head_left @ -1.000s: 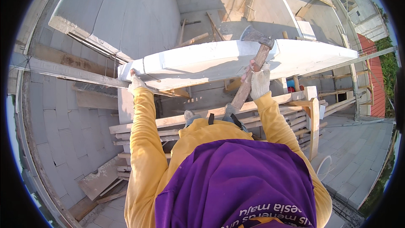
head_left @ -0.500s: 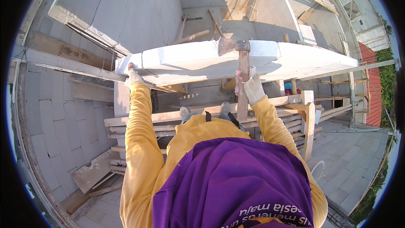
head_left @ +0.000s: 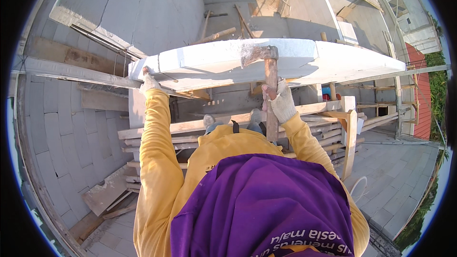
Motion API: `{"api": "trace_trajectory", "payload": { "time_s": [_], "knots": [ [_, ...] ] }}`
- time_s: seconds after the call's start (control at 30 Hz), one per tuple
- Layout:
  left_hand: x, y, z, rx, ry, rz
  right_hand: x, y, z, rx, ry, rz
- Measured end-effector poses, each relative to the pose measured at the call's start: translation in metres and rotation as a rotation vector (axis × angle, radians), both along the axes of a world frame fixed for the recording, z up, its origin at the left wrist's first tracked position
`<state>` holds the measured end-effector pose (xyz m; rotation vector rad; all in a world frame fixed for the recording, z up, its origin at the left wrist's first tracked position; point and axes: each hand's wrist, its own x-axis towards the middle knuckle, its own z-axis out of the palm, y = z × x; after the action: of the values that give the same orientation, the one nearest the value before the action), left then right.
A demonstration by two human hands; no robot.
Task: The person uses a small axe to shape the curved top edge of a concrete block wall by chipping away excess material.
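Note:
My right hand (head_left: pixel 282 101), in a pale knit glove with bare fingertips, is closed round the wooden handle of a hatchet (head_left: pixel 271 74). Its worn metal head lies over the top edge of a white block wall (head_left: pixel 204 59), with the blade to the left. White dust and small crumbs show about the blade. At the wall's left end my left hand (head_left: pixel 151 83), gloved alike, grips the edge of the end block (head_left: pixel 144 65), a fingertip resting on it. Its other fingers are mostly hidden. A thin dark joint line separates that block from the longer one beside it.
Below the wall runs a scaffold of wooden planks (head_left: pixel 190 127) and poles, my feet showing beside it. An upright timber (head_left: pixel 350 145) stands at its right. Long beams (head_left: pixel 71 70) cross at left. Loose boards (head_left: pixel 105 192) lie lower left; taller block walls (head_left: pixel 138 9) stand beyond.
The hatchet has shifted slightly left and lower with my right hand, and loose white dust now shows about its blade. My left hand stays at the wall's left end.

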<state>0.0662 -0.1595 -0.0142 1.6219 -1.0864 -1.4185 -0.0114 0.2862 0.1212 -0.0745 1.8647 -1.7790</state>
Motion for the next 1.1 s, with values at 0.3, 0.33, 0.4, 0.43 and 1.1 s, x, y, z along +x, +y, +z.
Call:
{"api": "trace_trajectory", "payload": {
  "time_s": [0.3, 0.33, 0.4, 0.43, 1.1],
  "knots": [
    [0.003, -0.012, -0.001, 0.129, -0.036, -0.102, 0.013, -0.014, -0.005, -0.239, -0.087, -0.318],
    [0.006, -0.021, -0.013, 0.158, -0.049, -0.12, 0.014, -0.013, -0.004, -0.169, -0.065, -0.219],
    [0.009, -0.022, -0.02, 0.128, 0.033, -0.109, 0.015, -0.01, -0.004, -0.028, -0.025, -0.031],
    [0.011, -0.024, -0.023, 0.112, 0.074, -0.102, 0.015, -0.009, -0.003, -0.074, -0.046, -0.084],
    [-0.002, -0.006, -0.003, 0.052, -0.041, -0.077, 0.051, -0.025, -0.02, -0.256, 0.006, -0.449]
  ]
}}
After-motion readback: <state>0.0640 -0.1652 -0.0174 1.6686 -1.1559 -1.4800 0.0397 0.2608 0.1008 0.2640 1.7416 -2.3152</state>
